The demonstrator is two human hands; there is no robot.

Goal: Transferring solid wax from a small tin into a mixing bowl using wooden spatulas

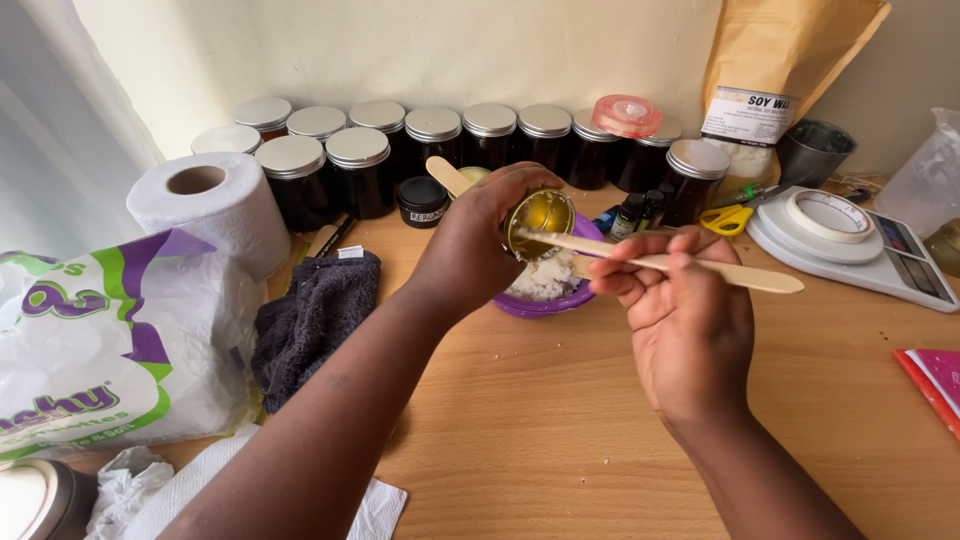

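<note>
My left hand [478, 238] grips a small round gold tin [541, 214] and tilts it over a purple bowl [545, 302] that holds white crumbly wax. My right hand [678, 320] holds a flat wooden stick [700, 268]; its far end reaches into the tin's mouth. A second wooden stick [447, 176] pokes up behind my left hand. Bowl and hands sit at the middle of a wooden table [560, 420].
Rows of dark jars with silver lids [360, 165] line the back wall. A paper roll [205, 205], a plastic pack [100, 350] and a dark cloth [315, 315] lie left. A digital scale [880, 262] with tape roll, scissors [730, 216], small bottles and a brown bag [775, 70] stand right.
</note>
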